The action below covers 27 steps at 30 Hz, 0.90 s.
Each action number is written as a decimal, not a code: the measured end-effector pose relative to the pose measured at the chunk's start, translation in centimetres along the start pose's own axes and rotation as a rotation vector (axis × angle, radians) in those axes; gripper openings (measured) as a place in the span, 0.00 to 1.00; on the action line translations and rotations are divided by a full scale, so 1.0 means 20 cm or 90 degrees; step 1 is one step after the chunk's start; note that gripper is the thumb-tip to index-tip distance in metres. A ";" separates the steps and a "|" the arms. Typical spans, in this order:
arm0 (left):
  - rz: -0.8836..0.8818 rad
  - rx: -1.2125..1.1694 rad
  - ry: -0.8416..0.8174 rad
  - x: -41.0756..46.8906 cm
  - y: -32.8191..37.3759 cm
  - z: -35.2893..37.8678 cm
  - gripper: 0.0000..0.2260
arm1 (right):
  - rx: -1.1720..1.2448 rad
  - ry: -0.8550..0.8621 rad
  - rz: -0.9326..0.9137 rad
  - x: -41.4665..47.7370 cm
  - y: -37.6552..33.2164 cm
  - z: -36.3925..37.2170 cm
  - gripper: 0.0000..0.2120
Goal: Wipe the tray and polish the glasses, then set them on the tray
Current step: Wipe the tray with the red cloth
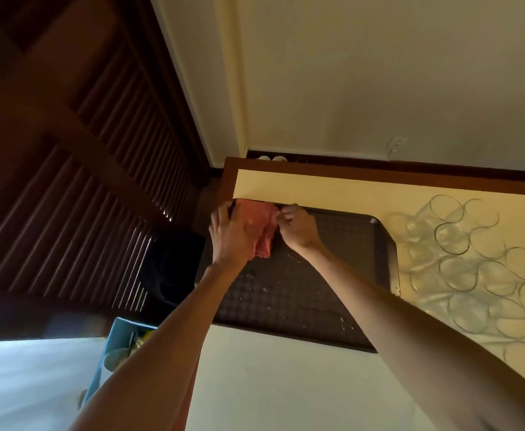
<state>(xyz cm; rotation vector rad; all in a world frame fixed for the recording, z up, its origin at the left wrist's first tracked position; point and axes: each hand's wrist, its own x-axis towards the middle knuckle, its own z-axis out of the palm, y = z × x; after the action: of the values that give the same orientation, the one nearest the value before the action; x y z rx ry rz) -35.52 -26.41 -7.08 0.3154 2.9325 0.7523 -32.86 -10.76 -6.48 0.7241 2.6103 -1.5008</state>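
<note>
A dark textured tray (332, 275) lies on the cream table, with water drops on its surface. A pink cloth (262, 225) is bunched at the tray's far left corner. My left hand (231, 236) lies over the cloth's left side, fingers spread on it. My right hand (297, 227) pinches the cloth's right edge with curled fingers. Several clear glasses (472, 269) stand packed together on the table right of the tray, apart from both hands.
The table (286, 384) has a dark wooden border and meets a cream wall at the back. A louvred wooden door (83, 181) stands to the left. A blue box (115, 362) with items sits beside the table's near left edge. A wall socket (396, 144) is behind.
</note>
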 end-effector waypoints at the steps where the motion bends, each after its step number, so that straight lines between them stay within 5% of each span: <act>1: 0.032 0.010 -0.022 0.00 0.00 0.04 0.22 | -0.020 0.022 -0.019 0.00 0.03 -0.03 0.13; 8: 0.110 0.154 -0.154 0.03 -0.09 0.27 0.37 | -0.258 0.173 -0.080 -0.06 0.39 -0.34 0.11; 14: 0.096 0.172 -0.134 0.06 -0.09 0.32 0.40 | -0.429 0.306 0.068 -0.10 0.65 -0.56 0.18; 20: 0.042 0.152 -0.110 0.00 0.13 0.43 0.29 | -0.244 0.252 0.081 -0.10 0.77 -0.60 0.14; 27: 0.071 0.132 -0.132 -0.10 0.46 0.64 0.29 | -0.071 0.245 0.099 -0.11 0.76 -0.63 0.14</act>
<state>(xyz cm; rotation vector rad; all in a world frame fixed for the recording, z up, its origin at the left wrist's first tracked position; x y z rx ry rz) -30.07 -12.94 -13.71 0.5437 2.8157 0.3989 -22.16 5.24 -11.36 1.2813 2.7879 -1.2677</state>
